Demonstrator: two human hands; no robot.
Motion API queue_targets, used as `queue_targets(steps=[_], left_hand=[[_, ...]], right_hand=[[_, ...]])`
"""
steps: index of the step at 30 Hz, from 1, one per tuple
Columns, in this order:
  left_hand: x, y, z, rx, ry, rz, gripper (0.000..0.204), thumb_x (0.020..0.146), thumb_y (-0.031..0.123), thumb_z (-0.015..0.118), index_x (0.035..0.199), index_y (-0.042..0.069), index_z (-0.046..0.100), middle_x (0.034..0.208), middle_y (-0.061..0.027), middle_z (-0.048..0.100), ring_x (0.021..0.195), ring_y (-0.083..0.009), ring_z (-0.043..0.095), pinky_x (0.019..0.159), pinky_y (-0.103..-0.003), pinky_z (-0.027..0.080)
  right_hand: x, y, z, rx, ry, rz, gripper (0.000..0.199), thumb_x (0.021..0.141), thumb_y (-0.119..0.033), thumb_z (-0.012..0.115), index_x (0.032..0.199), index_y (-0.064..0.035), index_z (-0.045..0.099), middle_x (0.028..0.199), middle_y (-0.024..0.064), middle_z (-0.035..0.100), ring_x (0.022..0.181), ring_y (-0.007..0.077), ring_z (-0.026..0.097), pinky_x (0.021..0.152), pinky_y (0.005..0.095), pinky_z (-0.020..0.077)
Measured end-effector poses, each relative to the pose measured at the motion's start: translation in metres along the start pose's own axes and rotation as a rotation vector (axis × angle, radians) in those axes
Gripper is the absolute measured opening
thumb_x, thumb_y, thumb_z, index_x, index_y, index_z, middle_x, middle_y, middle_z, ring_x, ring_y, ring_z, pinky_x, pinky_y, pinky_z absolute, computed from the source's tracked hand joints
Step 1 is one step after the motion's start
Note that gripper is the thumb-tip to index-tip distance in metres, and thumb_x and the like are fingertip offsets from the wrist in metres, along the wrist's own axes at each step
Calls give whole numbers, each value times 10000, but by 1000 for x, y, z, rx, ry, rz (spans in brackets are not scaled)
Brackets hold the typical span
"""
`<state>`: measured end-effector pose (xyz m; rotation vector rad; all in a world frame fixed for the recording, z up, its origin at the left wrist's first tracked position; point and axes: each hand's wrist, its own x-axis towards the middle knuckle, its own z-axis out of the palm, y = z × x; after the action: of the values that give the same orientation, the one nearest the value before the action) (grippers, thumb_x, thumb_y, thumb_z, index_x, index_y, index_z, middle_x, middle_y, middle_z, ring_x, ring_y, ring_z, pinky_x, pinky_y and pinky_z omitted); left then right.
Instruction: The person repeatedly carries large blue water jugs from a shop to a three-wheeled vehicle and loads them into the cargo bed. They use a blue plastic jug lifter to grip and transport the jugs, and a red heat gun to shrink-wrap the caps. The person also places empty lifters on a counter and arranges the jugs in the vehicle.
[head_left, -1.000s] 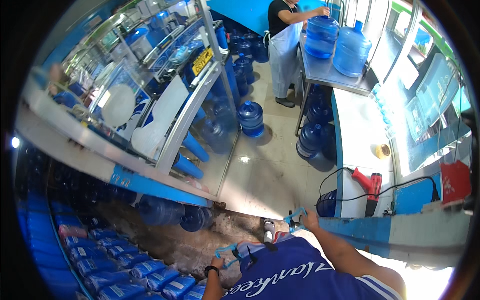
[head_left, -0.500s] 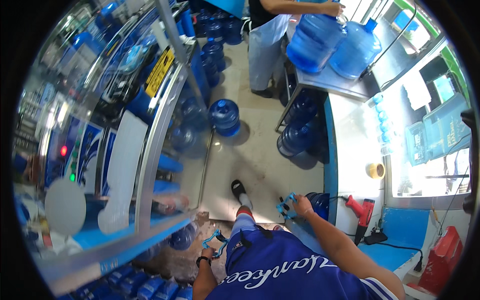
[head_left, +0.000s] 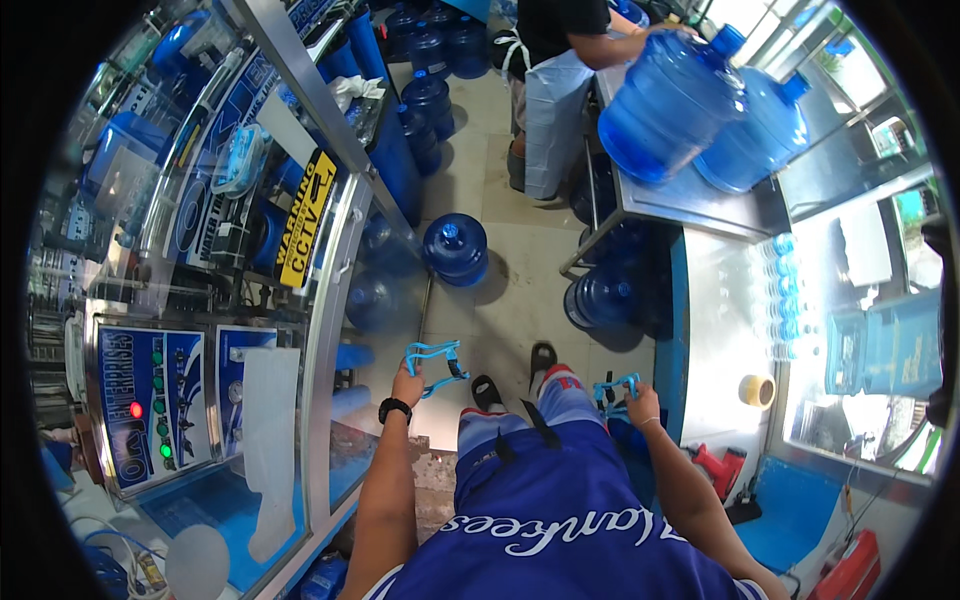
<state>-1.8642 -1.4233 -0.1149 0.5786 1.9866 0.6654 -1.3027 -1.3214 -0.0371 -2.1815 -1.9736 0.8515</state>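
My left hand [head_left: 410, 382] is closed round a light-blue jug carrying handle [head_left: 436, 350] with a black part, held out over the floor. My right hand [head_left: 643, 403] grips a second handle [head_left: 608, 384] of the same blue and black kind, near my right leg. Its fingers are partly hidden. Neither handle touches a jug. Ahead of my left hand, a blue water jug [head_left: 456, 252] stands upright on the tiles.
At the far right, a person in an apron [head_left: 556, 122] touches one of two large jugs [head_left: 668, 108] on a metal table [head_left: 735, 208]. More jugs [head_left: 598, 298] stand beneath it. A glass-walled metal cabinet [head_left: 318, 400] lines my left; a red heat gun [head_left: 722, 468] lies right.
My left hand has risen forward with its handle, and my right hand has shifted right with the other. Both my feet now show. The person's arm has moved lower behind the jug.
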Motion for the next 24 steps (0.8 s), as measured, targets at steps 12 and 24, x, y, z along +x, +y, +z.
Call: queue_targets(steps=[12, 24], left_hand=[[-60, -67, 36, 265, 135, -334, 686, 835, 39, 572, 1463, 19, 297, 1092, -272, 666, 1019, -374, 652, 911, -496, 508], [-34, -36, 67, -599, 527, -609, 531, 827, 70, 618, 1345, 123, 511, 1083, -208, 662, 814, -309, 679, 574, -462, 530]], right_hand=[[242, -94, -38, -48, -182, -314, 284, 818, -164, 691, 1097, -122, 720, 1056, 225, 650, 1030, 423, 639, 900, 497, 525], [399, -319, 18, -105, -378, -633, 349, 786, -178, 717, 1131, -127, 719, 1119, 187, 645, 1084, 404, 615, 963, 493, 506]])
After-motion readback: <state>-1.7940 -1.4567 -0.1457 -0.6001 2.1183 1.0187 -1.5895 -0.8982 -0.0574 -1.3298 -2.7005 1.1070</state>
